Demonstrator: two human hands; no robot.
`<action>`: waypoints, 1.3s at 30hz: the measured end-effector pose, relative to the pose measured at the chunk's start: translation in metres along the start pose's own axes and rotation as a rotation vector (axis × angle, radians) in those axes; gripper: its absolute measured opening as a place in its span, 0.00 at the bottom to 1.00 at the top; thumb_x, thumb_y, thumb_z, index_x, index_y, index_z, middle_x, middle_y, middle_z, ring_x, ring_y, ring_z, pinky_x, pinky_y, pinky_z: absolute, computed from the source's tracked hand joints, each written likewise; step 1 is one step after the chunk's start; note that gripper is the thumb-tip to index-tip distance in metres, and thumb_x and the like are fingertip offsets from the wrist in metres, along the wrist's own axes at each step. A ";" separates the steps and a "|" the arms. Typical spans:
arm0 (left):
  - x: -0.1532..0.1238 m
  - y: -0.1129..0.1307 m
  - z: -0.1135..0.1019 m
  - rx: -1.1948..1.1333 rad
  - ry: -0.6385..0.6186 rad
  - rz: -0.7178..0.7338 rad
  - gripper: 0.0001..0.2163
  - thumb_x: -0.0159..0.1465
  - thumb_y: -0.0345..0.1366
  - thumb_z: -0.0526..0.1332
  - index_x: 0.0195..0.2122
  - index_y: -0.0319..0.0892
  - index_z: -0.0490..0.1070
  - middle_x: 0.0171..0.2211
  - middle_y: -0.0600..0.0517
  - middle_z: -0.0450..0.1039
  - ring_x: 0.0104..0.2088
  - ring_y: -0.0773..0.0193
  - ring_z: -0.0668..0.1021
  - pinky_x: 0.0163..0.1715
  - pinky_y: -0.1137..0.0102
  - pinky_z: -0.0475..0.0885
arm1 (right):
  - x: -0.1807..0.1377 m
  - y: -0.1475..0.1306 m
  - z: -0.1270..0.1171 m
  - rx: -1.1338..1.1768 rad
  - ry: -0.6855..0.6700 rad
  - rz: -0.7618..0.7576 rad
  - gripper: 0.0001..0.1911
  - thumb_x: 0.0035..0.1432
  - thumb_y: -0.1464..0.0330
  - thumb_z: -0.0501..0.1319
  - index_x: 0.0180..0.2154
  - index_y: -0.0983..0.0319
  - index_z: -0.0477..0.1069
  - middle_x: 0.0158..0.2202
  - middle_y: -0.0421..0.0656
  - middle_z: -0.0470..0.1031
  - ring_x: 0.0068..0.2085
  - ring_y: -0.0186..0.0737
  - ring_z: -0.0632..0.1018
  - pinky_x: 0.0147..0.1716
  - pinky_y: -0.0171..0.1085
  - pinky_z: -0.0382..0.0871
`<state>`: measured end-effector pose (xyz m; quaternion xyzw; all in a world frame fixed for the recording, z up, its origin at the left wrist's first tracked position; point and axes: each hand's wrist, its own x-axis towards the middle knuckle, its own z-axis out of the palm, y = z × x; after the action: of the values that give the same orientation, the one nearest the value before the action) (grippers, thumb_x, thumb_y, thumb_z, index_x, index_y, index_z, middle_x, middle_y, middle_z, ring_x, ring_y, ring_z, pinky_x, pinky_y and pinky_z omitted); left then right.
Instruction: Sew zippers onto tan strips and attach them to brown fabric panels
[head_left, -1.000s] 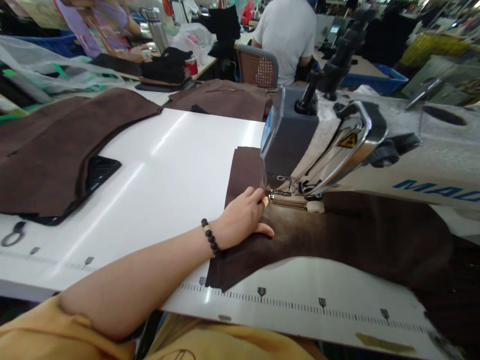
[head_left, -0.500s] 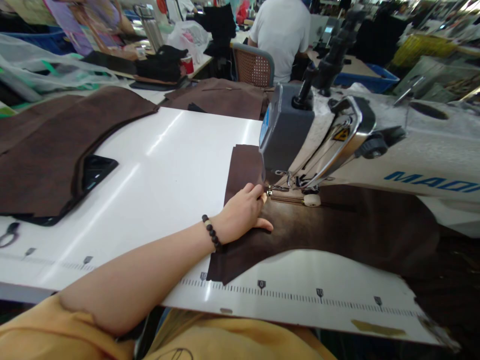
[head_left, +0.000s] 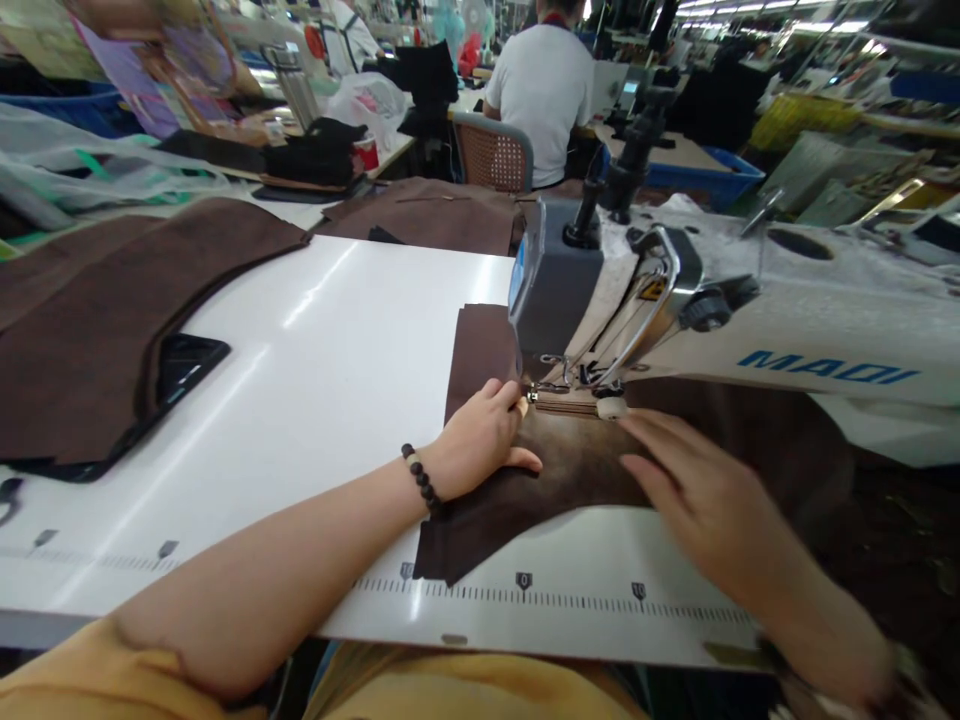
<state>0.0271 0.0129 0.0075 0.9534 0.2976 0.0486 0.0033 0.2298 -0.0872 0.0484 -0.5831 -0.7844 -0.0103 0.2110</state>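
machine (head_left: 675, 300) head over cloth (head_left: 577, 460); stack (head_left: 90, 310) far left | left hand (head_left: 480, 440) flat, fingers together | right hand (head_left: 697, 490) flat, fingers spread

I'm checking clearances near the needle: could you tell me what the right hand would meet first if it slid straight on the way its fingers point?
Probably the white knob beside the presser foot; the right hand lies flat on the brown fabric, fingers aimed there.
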 end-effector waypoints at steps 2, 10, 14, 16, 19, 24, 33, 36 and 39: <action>0.000 0.000 0.000 -0.014 0.009 -0.006 0.30 0.52 0.57 0.56 0.38 0.29 0.70 0.37 0.44 0.65 0.38 0.56 0.66 0.40 0.67 0.64 | 0.012 -0.007 0.029 0.004 -0.087 0.024 0.18 0.62 0.66 0.47 0.49 0.66 0.64 0.48 0.51 0.68 0.50 0.45 0.69 0.48 0.47 0.65; -0.002 0.000 0.003 -0.016 0.016 -0.025 0.31 0.50 0.58 0.57 0.39 0.29 0.69 0.37 0.44 0.65 0.39 0.55 0.67 0.42 0.66 0.64 | 0.025 0.000 0.072 0.108 -0.229 0.031 0.21 0.62 0.68 0.47 0.55 0.64 0.57 0.57 0.47 0.59 0.59 0.42 0.58 0.58 0.54 0.50; -0.003 -0.001 0.004 -0.054 0.016 -0.058 0.31 0.50 0.57 0.57 0.40 0.30 0.68 0.38 0.44 0.64 0.39 0.55 0.66 0.42 0.67 0.64 | 0.025 0.000 0.067 0.136 -0.237 0.032 0.20 0.62 0.67 0.47 0.55 0.62 0.58 0.57 0.47 0.60 0.59 0.42 0.59 0.57 0.54 0.51; -0.003 0.000 0.004 -0.058 0.010 -0.066 0.31 0.50 0.57 0.57 0.41 0.30 0.68 0.39 0.44 0.64 0.40 0.55 0.66 0.42 0.66 0.64 | 0.026 -0.001 0.067 0.156 -0.231 0.043 0.20 0.62 0.67 0.46 0.54 0.62 0.60 0.56 0.48 0.62 0.58 0.41 0.60 0.57 0.52 0.53; -0.002 0.001 0.002 -0.066 0.005 -0.070 0.31 0.50 0.56 0.58 0.41 0.30 0.67 0.39 0.44 0.64 0.40 0.55 0.66 0.43 0.66 0.64 | 0.027 -0.001 0.069 0.177 -0.213 0.062 0.19 0.62 0.67 0.47 0.53 0.61 0.62 0.55 0.47 0.63 0.57 0.41 0.63 0.56 0.51 0.55; 0.000 0.002 -0.001 -0.072 -0.010 -0.081 0.29 0.50 0.55 0.59 0.39 0.31 0.68 0.38 0.44 0.65 0.39 0.55 0.67 0.41 0.65 0.65 | 0.027 0.001 0.071 0.177 -0.200 0.071 0.19 0.61 0.66 0.48 0.53 0.59 0.62 0.55 0.47 0.63 0.55 0.43 0.65 0.55 0.52 0.57; 0.000 0.001 -0.002 -0.067 -0.014 -0.072 0.29 0.51 0.56 0.57 0.38 0.31 0.69 0.38 0.44 0.65 0.39 0.55 0.67 0.42 0.66 0.65 | 0.028 0.001 0.069 0.164 -0.190 0.055 0.18 0.61 0.67 0.49 0.52 0.60 0.63 0.54 0.47 0.64 0.55 0.42 0.65 0.55 0.50 0.59; 0.001 0.000 -0.001 -0.057 -0.007 -0.067 0.29 0.51 0.56 0.58 0.38 0.30 0.69 0.38 0.44 0.66 0.39 0.55 0.67 0.41 0.66 0.65 | 0.029 0.001 0.069 0.150 -0.201 0.070 0.18 0.61 0.67 0.49 0.52 0.61 0.63 0.54 0.47 0.64 0.55 0.42 0.66 0.54 0.50 0.60; 0.003 -0.001 0.001 -0.030 0.003 -0.056 0.31 0.51 0.57 0.57 0.39 0.30 0.69 0.38 0.43 0.66 0.39 0.55 0.67 0.41 0.66 0.65 | 0.030 0.003 0.071 0.144 -0.201 0.071 0.18 0.61 0.67 0.49 0.53 0.60 0.63 0.54 0.47 0.64 0.54 0.42 0.67 0.53 0.50 0.60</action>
<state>0.0289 0.0154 0.0066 0.9445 0.3236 0.0545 0.0187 0.2025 -0.0401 -0.0064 -0.5919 -0.7793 0.1118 0.1727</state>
